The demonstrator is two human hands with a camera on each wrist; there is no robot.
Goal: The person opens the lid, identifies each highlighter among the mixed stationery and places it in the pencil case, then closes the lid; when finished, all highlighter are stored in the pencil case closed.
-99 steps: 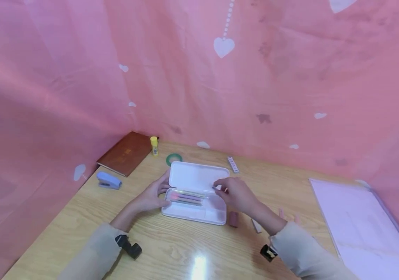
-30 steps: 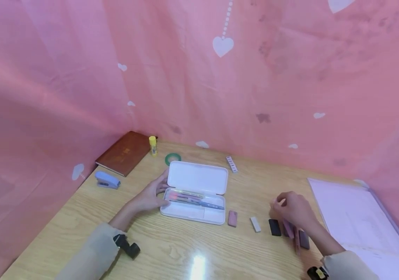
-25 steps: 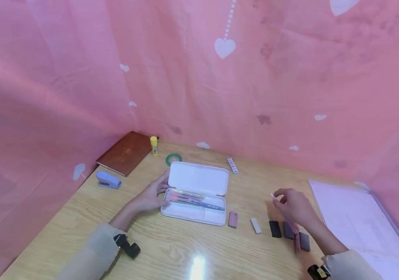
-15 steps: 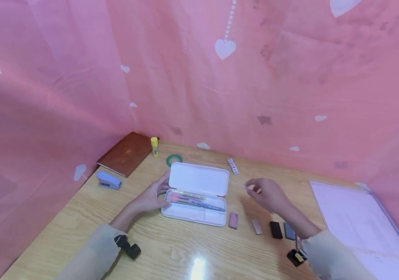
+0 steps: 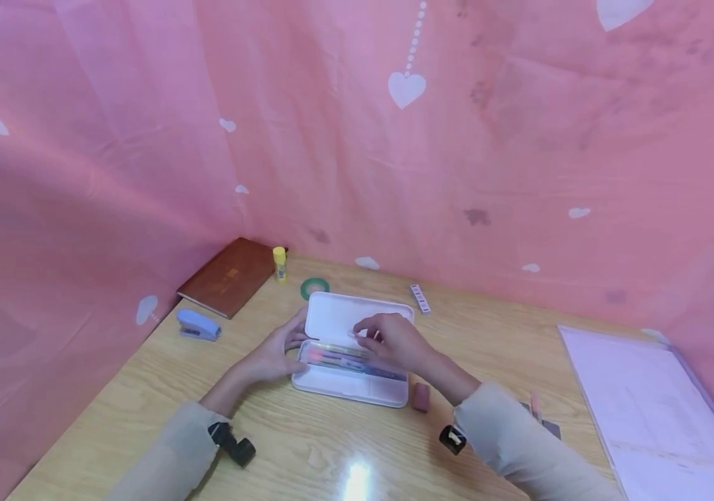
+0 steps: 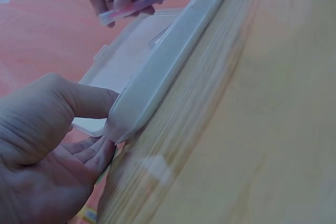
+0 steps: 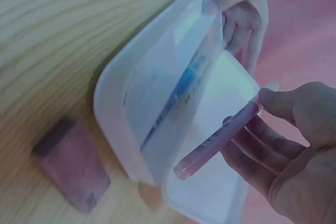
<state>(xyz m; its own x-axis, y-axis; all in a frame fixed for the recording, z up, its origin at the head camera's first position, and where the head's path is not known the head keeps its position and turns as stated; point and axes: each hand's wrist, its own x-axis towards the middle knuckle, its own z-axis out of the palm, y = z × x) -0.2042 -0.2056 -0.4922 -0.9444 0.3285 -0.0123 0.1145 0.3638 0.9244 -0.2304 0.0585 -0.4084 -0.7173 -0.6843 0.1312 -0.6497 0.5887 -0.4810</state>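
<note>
An open white pencil case point(image 5: 332, 382) lies on the table with its lid folded back. Several pens point(image 5: 339, 360) rest inside it, one with a blue part point(image 7: 185, 81) in the right wrist view. My left hand point(image 5: 271, 355) grips the case's left end, thumb at the tray's rim and fingers behind. Above the case, my right hand point(image 5: 397, 341) pinches a pink translucent marker point(image 7: 220, 140) between thumb and fingers. The marker is tilted and clear of the tray; in the left wrist view the marker point(image 6: 144, 4) shows beyond the case's edge.
A pinkish block like an eraser point(image 5: 421, 397) sits right of the case. Behind are green tape point(image 5: 315, 286), a glue stick point(image 5: 280, 264) and a small white strip point(image 5: 420, 299). A stapler point(image 5: 199, 325) and brown notebook point(image 5: 228, 278) lie left, a white board point(image 5: 645, 403) right.
My right hand has picked up the pink marker at the right of the table and carried it left over the case. A blue pen has been added inside. My left hand stays put.
</note>
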